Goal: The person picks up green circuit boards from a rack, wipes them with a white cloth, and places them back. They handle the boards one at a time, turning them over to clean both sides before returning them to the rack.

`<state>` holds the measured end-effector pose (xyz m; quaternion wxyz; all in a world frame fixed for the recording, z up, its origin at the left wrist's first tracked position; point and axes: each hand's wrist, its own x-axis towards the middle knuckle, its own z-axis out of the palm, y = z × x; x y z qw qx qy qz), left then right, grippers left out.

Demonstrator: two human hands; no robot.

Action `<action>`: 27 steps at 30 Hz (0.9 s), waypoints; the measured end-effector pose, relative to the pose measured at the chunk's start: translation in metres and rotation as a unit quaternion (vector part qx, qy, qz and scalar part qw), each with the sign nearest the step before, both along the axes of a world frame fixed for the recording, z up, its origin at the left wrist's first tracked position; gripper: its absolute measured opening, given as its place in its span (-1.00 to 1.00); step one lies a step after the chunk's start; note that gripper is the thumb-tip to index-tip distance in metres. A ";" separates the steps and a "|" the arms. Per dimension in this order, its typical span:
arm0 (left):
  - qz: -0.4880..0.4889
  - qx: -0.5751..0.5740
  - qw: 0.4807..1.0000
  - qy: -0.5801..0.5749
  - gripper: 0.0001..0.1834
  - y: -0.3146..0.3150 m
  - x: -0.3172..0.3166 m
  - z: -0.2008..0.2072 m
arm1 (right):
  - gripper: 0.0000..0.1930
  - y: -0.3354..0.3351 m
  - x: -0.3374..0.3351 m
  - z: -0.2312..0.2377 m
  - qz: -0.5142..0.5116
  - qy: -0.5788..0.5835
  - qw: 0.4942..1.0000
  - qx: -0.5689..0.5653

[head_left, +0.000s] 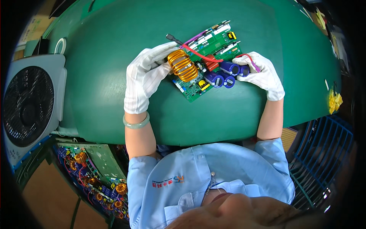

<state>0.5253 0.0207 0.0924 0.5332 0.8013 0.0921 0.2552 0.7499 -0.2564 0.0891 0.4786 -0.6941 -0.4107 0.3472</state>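
A green circuit board (219, 41) is held tilted over the green tabletop between my two white-gloved hands. My left hand (146, 70) grips its left edge, beside a large copper-wound coil (183, 65). At the opposite edge, my right hand (261, 72) closes on the board next to several dark blue cylindrical capacitors (229, 68). A red wire (200, 53) with a black end connector (173, 38) crosses over the board, and a second red wire curves by my right fingers. The fingertips under the board are partly hidden.
A grey box fan (28, 101) stands at the left. Below it, a rack (89, 152) holds several similar boards with coils. Blue wire baskets (324, 143) are at the lower right, and a yellow bundle (335, 102) lies by the table's right edge.
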 end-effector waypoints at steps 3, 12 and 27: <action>-0.020 -0.056 0.998 -0.013 -0.53 -0.002 0.000 0.002 | -0.52 -0.001 0.000 0.002 0.001 -0.004 1.000 0.003; -0.030 -0.096 0.995 0.003 -0.55 0.004 -0.006 -0.002 | -0.51 -0.001 -0.002 0.012 0.011 0.034 0.999 -0.008; 0.034 -0.141 0.986 0.084 -0.66 0.008 -0.005 0.019 | -0.76 -0.005 -0.004 0.001 -0.013 0.147 0.986 0.075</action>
